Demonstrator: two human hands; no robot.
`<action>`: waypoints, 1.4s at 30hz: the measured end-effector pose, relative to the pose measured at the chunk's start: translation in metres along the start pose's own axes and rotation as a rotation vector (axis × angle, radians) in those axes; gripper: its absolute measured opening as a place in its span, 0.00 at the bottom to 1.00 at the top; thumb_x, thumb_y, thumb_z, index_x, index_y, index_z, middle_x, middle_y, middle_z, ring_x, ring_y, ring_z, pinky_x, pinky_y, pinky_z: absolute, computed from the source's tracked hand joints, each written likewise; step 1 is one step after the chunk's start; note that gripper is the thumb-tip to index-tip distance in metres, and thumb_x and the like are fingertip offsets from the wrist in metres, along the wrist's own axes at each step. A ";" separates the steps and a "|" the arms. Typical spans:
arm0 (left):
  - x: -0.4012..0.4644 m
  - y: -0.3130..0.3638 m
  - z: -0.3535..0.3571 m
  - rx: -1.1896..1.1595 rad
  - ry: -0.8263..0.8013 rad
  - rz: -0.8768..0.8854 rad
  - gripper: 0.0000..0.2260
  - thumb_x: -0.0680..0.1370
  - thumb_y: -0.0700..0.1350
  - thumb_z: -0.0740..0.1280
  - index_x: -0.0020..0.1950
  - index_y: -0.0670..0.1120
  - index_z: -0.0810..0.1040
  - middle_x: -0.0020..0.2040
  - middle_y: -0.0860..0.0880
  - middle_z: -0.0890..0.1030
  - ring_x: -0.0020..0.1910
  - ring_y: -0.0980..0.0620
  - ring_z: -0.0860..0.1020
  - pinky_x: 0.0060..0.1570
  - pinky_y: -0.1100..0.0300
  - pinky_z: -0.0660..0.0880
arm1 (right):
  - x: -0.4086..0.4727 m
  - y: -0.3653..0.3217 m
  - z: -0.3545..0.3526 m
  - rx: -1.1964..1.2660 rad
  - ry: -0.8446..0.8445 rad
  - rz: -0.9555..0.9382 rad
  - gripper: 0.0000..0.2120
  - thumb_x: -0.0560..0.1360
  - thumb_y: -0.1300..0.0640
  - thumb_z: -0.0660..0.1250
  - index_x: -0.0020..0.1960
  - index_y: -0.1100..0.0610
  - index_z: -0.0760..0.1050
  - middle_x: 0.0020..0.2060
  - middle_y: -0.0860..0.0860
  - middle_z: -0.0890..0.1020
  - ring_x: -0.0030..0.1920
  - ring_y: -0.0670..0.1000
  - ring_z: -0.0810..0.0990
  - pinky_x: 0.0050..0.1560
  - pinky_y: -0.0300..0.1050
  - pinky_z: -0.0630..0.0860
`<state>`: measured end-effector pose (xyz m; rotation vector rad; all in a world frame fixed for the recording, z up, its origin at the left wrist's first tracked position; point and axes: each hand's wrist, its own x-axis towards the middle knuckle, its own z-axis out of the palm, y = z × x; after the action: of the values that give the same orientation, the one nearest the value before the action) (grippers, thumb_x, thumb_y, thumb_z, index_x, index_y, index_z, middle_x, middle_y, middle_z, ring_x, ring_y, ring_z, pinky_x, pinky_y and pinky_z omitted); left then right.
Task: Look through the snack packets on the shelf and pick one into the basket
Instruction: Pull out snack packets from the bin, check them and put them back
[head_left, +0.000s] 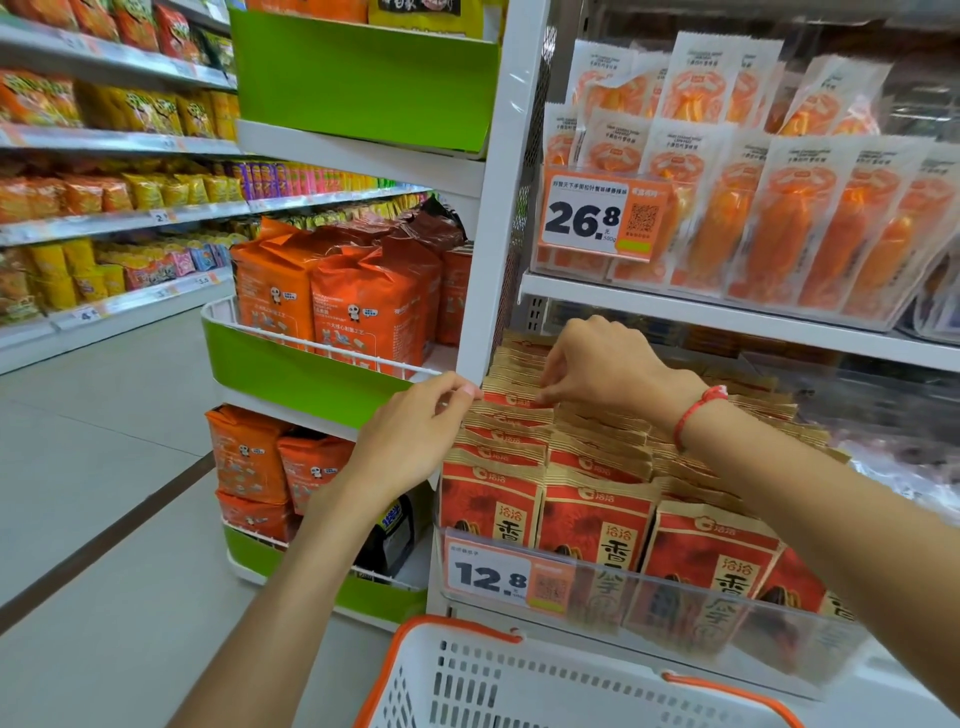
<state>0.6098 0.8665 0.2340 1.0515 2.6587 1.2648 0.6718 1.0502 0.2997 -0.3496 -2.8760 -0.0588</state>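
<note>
Aisle shelves (119, 218): far to the left of the left fingers, rows of yellow and orange bags on white shelves.
Green rack (306, 374): just left of the left fingers, a green and white stand with orange bags (332, 296) standing in its wire-fronted tray.
Left hand (415, 436): raised at the left edge of the packet rows; its fingers (457, 389) are curled with thumb and forefinger pressed together at the top edge of a rear packet in the leftmost row, pinching it as far as can be seen.
Snack packets (587, 519): red and tan packets standing upright in close rows on the lower shelf (779, 644), front to back, directly under and between both sets of fingers; none is lifted out.
Price tag (493, 574): below the left fingers, on the clear front lip of the shelf, reading 12.8.
Basket (519, 686): white with orange rim and handles, below both hands at the bottom edge; what shows of the inside holds no packet.
Right hand (597, 369): reaching in beyond the left fingers, bent down at the wrist; its fingers (550, 387) are curled onto the top edges of rear packets, parting them, and whether they pinch one I cannot tell.
Bracelet (696, 410): red, round the right wrist.
Upper shelf (727, 317): above the right fingers, clear packs (779, 228) of orange strips behind a tag reading 26.8.
</note>
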 end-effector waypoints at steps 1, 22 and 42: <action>0.000 0.000 0.000 -0.007 0.000 0.001 0.14 0.84 0.54 0.53 0.61 0.56 0.77 0.56 0.56 0.79 0.55 0.57 0.75 0.48 0.58 0.71 | -0.001 0.001 -0.001 -0.003 -0.006 0.007 0.11 0.68 0.44 0.76 0.45 0.50 0.85 0.42 0.47 0.85 0.45 0.50 0.81 0.42 0.44 0.74; 0.041 0.010 -0.008 -0.203 -0.037 -0.047 0.16 0.78 0.47 0.69 0.65 0.46 0.76 0.56 0.50 0.80 0.59 0.50 0.78 0.64 0.50 0.72 | -0.011 0.018 0.001 0.599 0.142 -0.108 0.05 0.76 0.53 0.70 0.45 0.55 0.79 0.41 0.49 0.85 0.45 0.48 0.83 0.52 0.52 0.79; 0.011 0.063 -0.040 -0.026 0.167 0.138 0.14 0.74 0.50 0.73 0.59 0.54 0.76 0.55 0.52 0.82 0.53 0.50 0.81 0.52 0.48 0.78 | -0.043 -0.004 -0.035 0.707 0.474 -0.050 0.07 0.76 0.58 0.70 0.52 0.51 0.84 0.43 0.46 0.86 0.42 0.46 0.82 0.46 0.50 0.81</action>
<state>0.6257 0.8731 0.3075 1.1953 2.7204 1.4704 0.7197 1.0338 0.3231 -0.0987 -2.2464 0.7381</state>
